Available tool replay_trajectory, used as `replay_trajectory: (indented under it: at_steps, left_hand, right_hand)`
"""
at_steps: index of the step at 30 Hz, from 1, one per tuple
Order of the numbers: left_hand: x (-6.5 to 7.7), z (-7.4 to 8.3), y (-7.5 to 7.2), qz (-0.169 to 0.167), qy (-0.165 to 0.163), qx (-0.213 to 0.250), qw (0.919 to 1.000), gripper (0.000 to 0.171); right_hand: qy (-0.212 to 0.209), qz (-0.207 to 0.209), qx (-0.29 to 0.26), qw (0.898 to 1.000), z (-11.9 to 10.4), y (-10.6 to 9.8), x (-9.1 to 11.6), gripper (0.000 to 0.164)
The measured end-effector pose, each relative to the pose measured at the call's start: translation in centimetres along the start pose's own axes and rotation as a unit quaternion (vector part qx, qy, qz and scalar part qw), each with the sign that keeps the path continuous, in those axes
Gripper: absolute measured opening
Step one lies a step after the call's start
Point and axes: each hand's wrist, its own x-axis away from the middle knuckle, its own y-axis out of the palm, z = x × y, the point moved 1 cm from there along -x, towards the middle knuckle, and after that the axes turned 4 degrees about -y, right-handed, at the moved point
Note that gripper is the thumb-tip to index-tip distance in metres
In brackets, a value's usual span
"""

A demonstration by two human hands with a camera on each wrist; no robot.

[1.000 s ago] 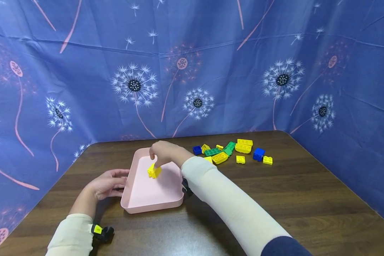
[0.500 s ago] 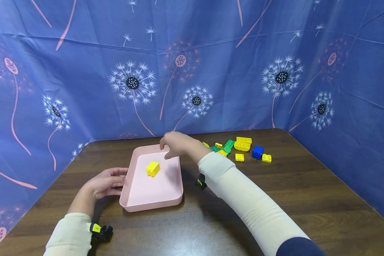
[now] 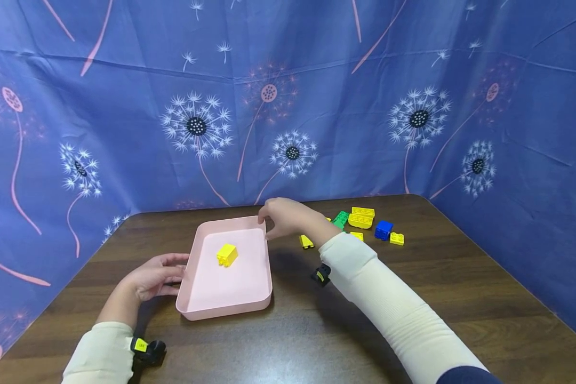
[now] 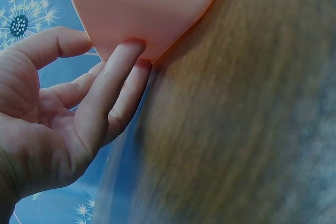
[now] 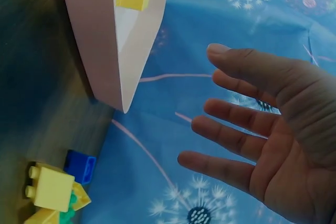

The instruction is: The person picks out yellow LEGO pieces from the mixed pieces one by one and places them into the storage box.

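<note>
A yellow toy brick (image 3: 227,255) lies on its side in the pink tray (image 3: 225,308), studs facing the front left. My left hand (image 3: 152,277) is at the tray's left wall, fingertips against its outside; in the left wrist view the fingers of this hand (image 4: 79,98) are fairly straight. Near the far right corner of the tray is my right hand (image 3: 290,217), holding nothing. Its fingers are spread and loosely bent in the right wrist view, where the hand (image 5: 262,124) shows apart from the tray (image 5: 97,35).
Right of the tray lies a loose group of bricks: a green piece (image 3: 341,220), yellow curved bricks (image 3: 361,221), a blue brick (image 3: 383,230) and a small yellow brick (image 3: 397,239). My right hand and forearm hide part of the group. A patterned blue cloth (image 3: 345,106) hangs behind the table.
My right hand has let go of the yellow brick, leaving it in the tray, and moved right to the tray's far corner. My left hand has stayed at the tray's side.
</note>
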Motion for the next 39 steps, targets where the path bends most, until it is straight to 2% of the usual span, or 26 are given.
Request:
replay_trajectory:
  at_steps: [4,9,13,23,28,39]
  left_hand:
    - [-0.1,-0.2,0.0,-0.001,0.003,0.0,1.0,0.07]
    - [-0.1,-0.4,0.2,-0.008,0.004,-0.001,1.0,0.069]
    - [-0.1,-0.5,0.4,-0.003,0.0,-0.001,1.0,0.07]
    - [0.1,-0.7,0.5,-0.004,-0.001,-0.005,1.0,0.071]
    - [0.2,-0.8,0.4,0.0,0.001,-0.008,1.0,0.072]
    - [0.2,-0.3,0.3,0.003,0.002,-0.01,0.9999,0.071]
  right_hand:
    - [0.011,0.01,-0.015,1.0,1.2,0.6,1.1,0.037]
    - [0.035,0.003,-0.044,0.998,3.0,1.9,2.5,0.038]
    - [0.047,0.001,-0.046,0.998,4.4,3.0,3.6,0.038]
    - [0.093,0.003,-0.08,0.992,6.5,4.4,5.7,0.035]
    - [0.108,0.009,-0.067,0.992,7.3,4.9,6.1,0.035]
    - [0.099,0.025,-0.035,0.994,7.9,6.0,5.4,0.028]
